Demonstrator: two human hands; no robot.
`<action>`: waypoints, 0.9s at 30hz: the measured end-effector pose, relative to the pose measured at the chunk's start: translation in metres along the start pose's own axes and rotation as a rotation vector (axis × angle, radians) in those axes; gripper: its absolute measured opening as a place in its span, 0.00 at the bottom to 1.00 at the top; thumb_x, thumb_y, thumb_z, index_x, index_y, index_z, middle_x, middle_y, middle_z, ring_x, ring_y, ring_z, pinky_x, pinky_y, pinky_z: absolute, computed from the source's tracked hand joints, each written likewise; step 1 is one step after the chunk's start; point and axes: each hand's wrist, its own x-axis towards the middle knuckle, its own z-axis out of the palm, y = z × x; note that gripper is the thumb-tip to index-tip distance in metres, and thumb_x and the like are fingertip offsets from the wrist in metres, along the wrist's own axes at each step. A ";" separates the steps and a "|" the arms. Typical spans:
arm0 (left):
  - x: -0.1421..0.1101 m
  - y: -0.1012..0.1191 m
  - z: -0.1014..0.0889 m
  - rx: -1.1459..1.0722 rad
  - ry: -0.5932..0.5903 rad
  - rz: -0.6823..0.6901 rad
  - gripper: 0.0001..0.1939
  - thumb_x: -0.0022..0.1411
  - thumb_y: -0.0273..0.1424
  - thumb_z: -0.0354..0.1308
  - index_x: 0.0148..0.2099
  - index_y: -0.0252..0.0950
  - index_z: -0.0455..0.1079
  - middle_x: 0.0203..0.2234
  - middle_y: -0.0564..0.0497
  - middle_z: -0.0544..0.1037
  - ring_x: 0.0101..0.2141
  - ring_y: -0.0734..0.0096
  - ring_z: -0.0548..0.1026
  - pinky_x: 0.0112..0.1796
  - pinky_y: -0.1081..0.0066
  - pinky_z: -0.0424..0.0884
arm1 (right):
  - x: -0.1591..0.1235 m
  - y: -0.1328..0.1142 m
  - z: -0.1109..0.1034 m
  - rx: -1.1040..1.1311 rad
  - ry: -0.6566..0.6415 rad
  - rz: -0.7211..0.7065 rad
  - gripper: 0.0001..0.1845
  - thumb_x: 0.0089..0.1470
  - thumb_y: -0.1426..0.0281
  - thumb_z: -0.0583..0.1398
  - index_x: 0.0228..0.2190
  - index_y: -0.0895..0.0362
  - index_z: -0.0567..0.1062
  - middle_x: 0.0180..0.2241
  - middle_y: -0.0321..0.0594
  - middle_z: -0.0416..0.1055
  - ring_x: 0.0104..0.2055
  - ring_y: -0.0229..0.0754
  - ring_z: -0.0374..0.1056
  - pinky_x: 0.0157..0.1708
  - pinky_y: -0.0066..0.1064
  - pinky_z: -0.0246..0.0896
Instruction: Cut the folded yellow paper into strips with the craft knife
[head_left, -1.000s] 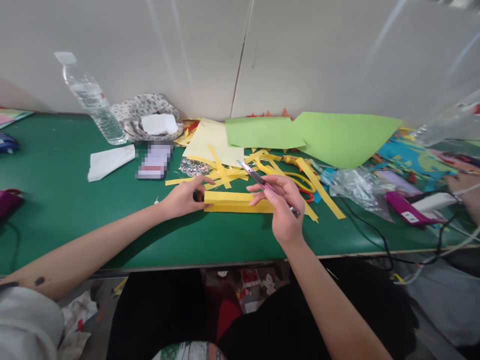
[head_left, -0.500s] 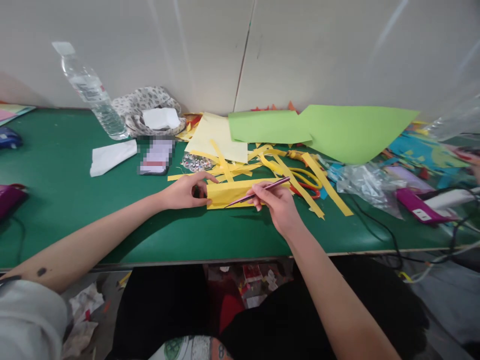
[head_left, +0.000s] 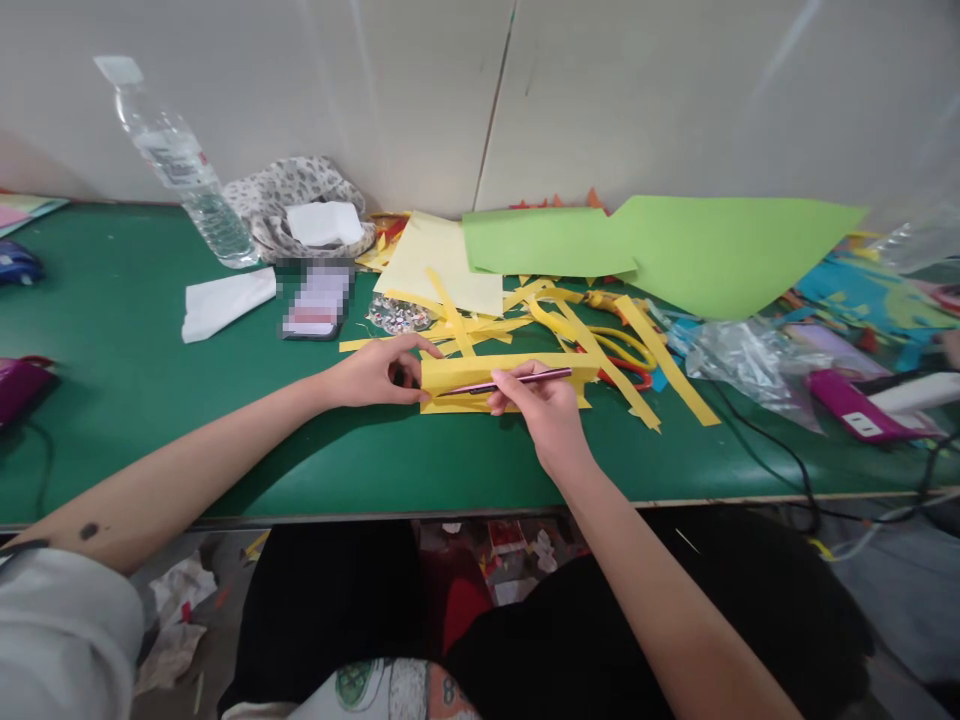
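Observation:
A folded strip of yellow paper (head_left: 480,373) lies lengthwise near the front of the table, its lower edge lifted into a fold. My left hand (head_left: 382,372) pinches its left end between thumb and fingers. In my right hand (head_left: 544,405) is a slim, purple-pink pen (head_left: 544,376), held in a writing grip. Its dark tip points left and lies along the paper, close to my left fingertips. Whether the tip touches the paper I cannot tell. Just behind the folded paper are loose yellow paper strips (head_left: 656,345) and yellow-and-red-handled scissors (head_left: 622,347), partly covered.
Pale yellow (head_left: 442,258) and green paper sheets (head_left: 682,250) lie by the wall. On the left stand a water bottle (head_left: 184,170), a phone (head_left: 315,300) and a folded tissue (head_left: 225,302). To the right are a crumpled plastic bag (head_left: 739,360), a magenta device (head_left: 851,405) and cables.
The paper's lower edge has opened up into a fold. My right hand has turned the pen flatter, its tip closer to my left fingers. The whole view has shifted slightly.

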 end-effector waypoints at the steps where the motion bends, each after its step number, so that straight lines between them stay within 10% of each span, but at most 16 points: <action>1: 0.000 0.000 0.000 -0.003 -0.002 0.003 0.24 0.50 0.31 0.64 0.49 0.37 0.63 0.23 0.57 0.76 0.23 0.77 0.71 0.27 0.76 0.66 | 0.000 0.001 -0.001 -0.005 0.007 0.000 0.15 0.43 0.60 0.68 0.22 0.56 0.70 0.17 0.34 0.72 0.18 0.36 0.68 0.23 0.30 0.68; 27: 0.000 0.001 -0.002 -0.047 -0.024 0.000 0.21 0.50 0.29 0.63 0.46 0.37 0.63 0.24 0.56 0.77 0.24 0.76 0.73 0.28 0.76 0.68 | -0.003 0.005 -0.003 -0.057 -0.007 -0.013 0.14 0.39 0.64 0.71 0.23 0.57 0.72 0.21 0.36 0.75 0.24 0.41 0.73 0.27 0.33 0.70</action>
